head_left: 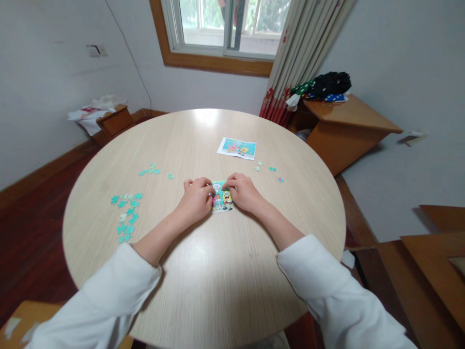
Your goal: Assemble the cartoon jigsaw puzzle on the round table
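The left hand (196, 198) is seen with its fingers curled and the tips set on the left edge of the part-built puzzle (221, 196); the right hand (245, 193) is curled likewise on the puzzle's right edge. Whether a loose piece is pinched under either hand cannot be told. The one puzzle patch is laid flat between the two hands, near the middle of the round table (218, 271), well apart from every edge. Bare tabletop is left on the near side, between the forearms and out to the near rim. One printed picture (237, 148) is placed farther off, slightly right. Four loose pieces (272, 168) are scattered right of the hands, between picture and puzzle. To the far left a small joined cluster (150, 170) and one single piece (170, 176) are seen. Near the left rim a larger heap of teal pieces (125, 215) is spread, too crowded to be counted.
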Demonstrator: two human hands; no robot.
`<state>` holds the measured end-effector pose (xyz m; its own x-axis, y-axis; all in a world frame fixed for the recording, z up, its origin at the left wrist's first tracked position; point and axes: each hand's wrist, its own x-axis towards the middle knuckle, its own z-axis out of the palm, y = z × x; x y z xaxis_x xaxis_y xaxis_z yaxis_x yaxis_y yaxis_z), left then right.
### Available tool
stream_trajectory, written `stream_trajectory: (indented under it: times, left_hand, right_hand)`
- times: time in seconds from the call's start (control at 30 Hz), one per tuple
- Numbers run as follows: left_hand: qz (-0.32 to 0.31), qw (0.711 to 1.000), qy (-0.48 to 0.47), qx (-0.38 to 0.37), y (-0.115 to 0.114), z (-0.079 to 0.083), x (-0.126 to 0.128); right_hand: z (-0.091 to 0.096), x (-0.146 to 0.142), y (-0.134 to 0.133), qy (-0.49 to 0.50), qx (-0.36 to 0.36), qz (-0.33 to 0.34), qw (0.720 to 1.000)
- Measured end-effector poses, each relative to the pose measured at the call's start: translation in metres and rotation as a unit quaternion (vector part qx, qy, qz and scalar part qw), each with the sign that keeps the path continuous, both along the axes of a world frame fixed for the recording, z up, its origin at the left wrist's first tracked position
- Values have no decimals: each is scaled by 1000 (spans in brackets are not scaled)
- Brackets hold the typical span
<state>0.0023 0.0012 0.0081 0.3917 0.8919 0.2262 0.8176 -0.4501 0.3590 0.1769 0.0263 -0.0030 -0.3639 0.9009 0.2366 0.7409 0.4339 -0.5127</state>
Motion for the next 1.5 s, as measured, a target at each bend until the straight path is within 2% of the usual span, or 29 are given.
stream_trajectory:
  times: [0.5,1.0,1.3,1.5]
  left_hand:
    - [22,999,-10,37,1,-2,-3]
    - [36,999,2,27,1,-2,-3]
    - [68,996,57,32,2,-2,-3]
    - [75,994,63,44,2,0,-3]
  right_hand:
    - [-1,1,1,13,27,2,1000]
    - [-1,2,1,-7,19,-9,1000]
    - [4,0,-1,-23,-7,-18,1000]
    - [6,0,-3,-19,4,-9,1000]
